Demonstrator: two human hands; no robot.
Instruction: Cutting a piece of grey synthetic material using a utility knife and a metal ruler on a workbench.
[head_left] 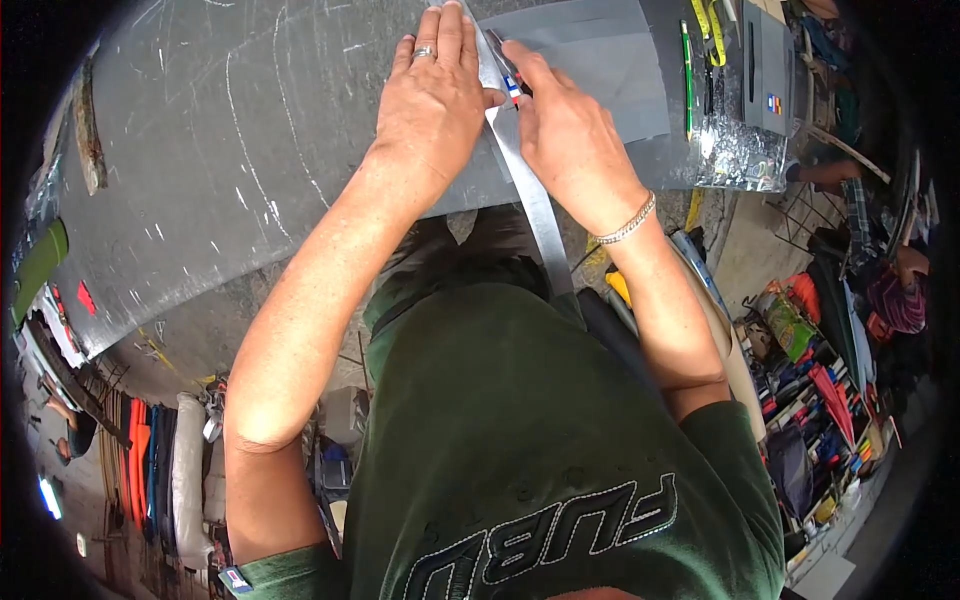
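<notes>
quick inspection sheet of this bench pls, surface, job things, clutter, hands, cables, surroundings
surface: grey worktable, scratched and chalk-marked
job's things: long metal ruler lying across a grey sheet, overhanging the table's near edge
clutter: green pen, yellow-handled tool, grey box, shiny foil piece
grippers: left hand pressed flat on ruler; right hand holds a small marking tool against it
cables: nothing seen
surroundings: crowded shelves right, stacked rolls lower left

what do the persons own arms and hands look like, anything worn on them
Both forearms are bare, coming out of the short sleeves of a dark green t-shirt with pale outlined lettering on its front. The left hand wears a silver-coloured ring on one finger. The right hand has a thin silver-coloured chain bracelet at the wrist. No gloves or watch show.
</notes>
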